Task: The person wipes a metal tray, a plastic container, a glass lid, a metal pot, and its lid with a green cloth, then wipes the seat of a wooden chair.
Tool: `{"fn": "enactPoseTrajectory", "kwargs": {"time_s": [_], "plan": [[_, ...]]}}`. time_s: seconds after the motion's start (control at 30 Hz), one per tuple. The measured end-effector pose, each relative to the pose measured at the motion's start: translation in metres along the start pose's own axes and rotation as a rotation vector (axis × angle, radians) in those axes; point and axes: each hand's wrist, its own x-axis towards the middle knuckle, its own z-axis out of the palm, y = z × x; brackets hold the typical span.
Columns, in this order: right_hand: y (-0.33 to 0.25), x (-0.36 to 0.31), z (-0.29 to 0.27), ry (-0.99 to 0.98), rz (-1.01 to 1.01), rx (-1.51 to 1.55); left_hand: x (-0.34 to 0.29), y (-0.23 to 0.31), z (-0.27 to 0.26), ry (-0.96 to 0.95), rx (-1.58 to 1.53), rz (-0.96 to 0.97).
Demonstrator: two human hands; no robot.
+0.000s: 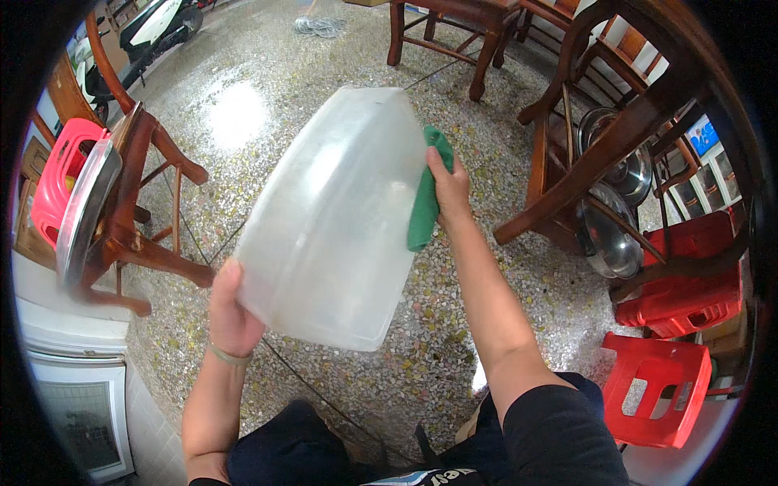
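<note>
A large translucent plastic bin [332,211] is held tilted in front of me above the floor. My left hand [233,304] grips its lower left corner, fingers behind the wall and thumb on top. At the bin's right side, my right hand [450,182] is closed on a green cloth [423,202]. The cloth lies against the bin's right edge, with the thumb on top of it. The fingers of both hands are partly hidden.
Wooden chairs stand at left [134,186] and right [559,162]. The left one carries a pink basket [50,190] and a clear lid [85,211]. Metal basins [612,235], a red crate [685,292] and a red plastic stool [656,389] are on the right. A mop head [320,27] lies far off.
</note>
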Motion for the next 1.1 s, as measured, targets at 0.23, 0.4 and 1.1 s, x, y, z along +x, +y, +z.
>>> {"fn": "enactPoseTrajectory", "kwargs": {"time_s": [0.23, 0.4, 1.1], "plan": [[-0.054, -0.022, 0.033, -0.193, -0.233, -0.11, 0.003, 0.004, 0.023, -0.305, 0.247, -0.359], [-0.043, -0.067, 0.075, -0.305, -0.286, -0.073, 0.01, -0.011, 0.035, -0.09, 0.313, -0.063], [-0.095, -0.07, 0.082, -0.438, 0.047, -0.106, 0.005, 0.022, 0.014, 0.154, 0.17, 0.152]]}}
